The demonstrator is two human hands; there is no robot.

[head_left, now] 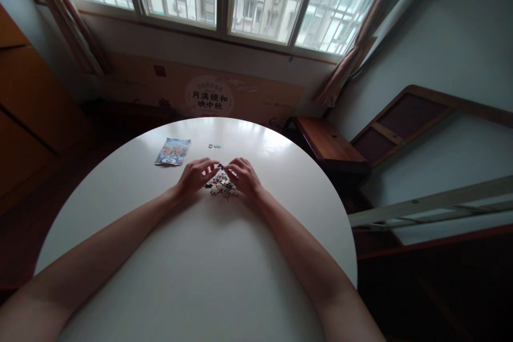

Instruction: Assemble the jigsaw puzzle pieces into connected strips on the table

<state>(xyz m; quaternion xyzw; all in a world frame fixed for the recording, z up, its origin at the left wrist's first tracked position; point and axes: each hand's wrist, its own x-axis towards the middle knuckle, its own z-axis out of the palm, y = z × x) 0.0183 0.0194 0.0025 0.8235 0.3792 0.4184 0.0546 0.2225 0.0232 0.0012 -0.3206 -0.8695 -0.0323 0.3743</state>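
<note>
White table (pixel 192 256), both hands (pixel 195 173) (pixel 245 175), puzzle piece (pixel 221 166) probably pinched

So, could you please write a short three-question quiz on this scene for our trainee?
1. True or false: the printed packet lies nearer the left hand than the right hand.
2. What is the far edge of the white table like? A) straight; B) curved; C) zigzag.
3. Where does the small cluster of puzzle pieces lie relative to the larger pile?

Key: 1. True. 2. B. 3. Beyond it, farther from the person.
</note>
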